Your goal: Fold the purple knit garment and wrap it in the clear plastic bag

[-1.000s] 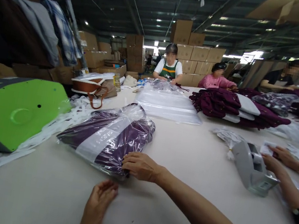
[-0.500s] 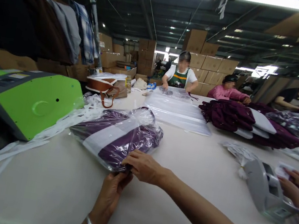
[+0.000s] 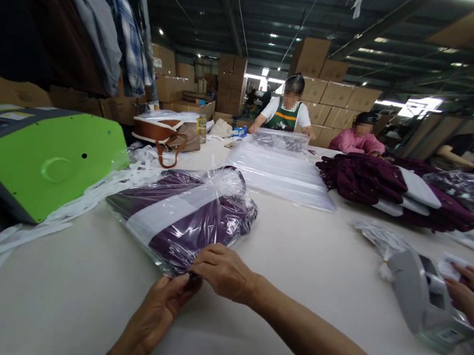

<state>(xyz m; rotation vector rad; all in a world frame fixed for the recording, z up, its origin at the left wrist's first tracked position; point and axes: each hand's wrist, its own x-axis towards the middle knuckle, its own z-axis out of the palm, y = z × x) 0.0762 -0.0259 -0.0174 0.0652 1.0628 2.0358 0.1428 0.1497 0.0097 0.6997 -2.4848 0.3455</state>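
Note:
A clear plastic bag lies on the pale table in front of me. Inside it is a folded dark purple garment with a white strip across it, and the film is bunched up at the far end. At the bag's near corner, my left hand pinches the edge from below, thumb on top. My right hand is closed on the same corner from above and to the right, its fingers bent over the plastic. The fingertips of both hands nearly meet there.
To the left stands a green and grey machine with white strips beside it. Flat plastic bags lie beyond, and a purple garment pile is at right. A grey tape dispenser sits near another person's hands.
My left hand has shifted slightly left and down along the bag's near corner. My right hand stays on that corner. The co-worker across the table has raised a bag a little.

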